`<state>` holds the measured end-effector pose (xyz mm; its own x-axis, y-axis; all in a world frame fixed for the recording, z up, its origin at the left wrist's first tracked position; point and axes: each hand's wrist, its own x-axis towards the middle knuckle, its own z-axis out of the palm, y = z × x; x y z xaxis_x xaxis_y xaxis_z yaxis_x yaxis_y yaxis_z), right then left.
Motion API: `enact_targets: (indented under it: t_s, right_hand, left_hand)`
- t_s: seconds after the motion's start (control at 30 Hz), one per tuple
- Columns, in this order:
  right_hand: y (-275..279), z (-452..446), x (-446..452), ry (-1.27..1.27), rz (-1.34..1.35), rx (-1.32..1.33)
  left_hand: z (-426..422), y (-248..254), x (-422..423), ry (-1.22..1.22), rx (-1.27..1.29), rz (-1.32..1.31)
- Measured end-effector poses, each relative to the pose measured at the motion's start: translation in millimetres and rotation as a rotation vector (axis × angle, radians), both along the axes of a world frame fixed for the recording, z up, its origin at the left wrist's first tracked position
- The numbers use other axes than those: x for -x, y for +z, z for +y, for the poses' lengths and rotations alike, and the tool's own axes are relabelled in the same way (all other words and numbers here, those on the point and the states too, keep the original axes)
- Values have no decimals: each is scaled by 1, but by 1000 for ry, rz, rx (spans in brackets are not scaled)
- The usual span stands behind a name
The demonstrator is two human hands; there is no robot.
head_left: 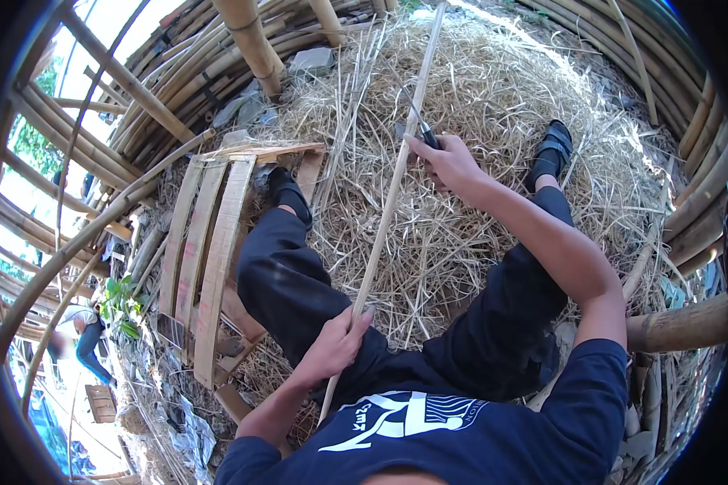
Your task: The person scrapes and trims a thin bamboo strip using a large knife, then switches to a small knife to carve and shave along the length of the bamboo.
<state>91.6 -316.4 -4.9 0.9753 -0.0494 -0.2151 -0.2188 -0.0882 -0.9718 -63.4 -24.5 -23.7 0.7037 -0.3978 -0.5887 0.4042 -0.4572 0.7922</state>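
A long, thin bamboo strip (388,202) runs from my lap up to the top of the view. My left hand (335,346) is closed around its lower part, near my thigh. Farther up, my right hand (449,164) is wrapped round the dark handle of a knife (429,136). The thin blade lies beside and across the strip, pointing up and to the left. My right thumb is close to the strip's edge; whether it touches is hard to tell.
Shavings and straw (429,267) cover the ground between my legs. A wooden slatted crate (228,267) stands at the left. Bamboo poles (247,40) frame the area, with a thick pole (679,323) at the right. Another person (89,339) bends over at the far left.
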Motion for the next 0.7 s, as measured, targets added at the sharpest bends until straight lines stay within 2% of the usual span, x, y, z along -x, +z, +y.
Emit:
enact_targets:
  t_s: [0.07, 0.2, 0.27, 0.37, 0.5, 0.7]
  right_hand:
    - [12, 4, 3, -17, 40, -131]
    - [7, 6, -1, -54, -39, 47]
    - [2, 2, -9, -44, -42, 20]
    - [8, 0, -11, -98, -41, -101]
    - [16, 1, -11, -89, -18, -184]
    - [13, -2, -15, 1, -46, -397]
  left_hand:
    - [-3, 2, -4, 1, -49, -45]
    - [-10, 1, -11, -25, -98, -178]
    - [-18, 6, -11, -57, -188, -266]
    - [-20, -4, -11, -13, -56, -342]
    - [-11, -6, -8, 41, -22, -174]
    - [20, -7, 0, -149, 109, 0]
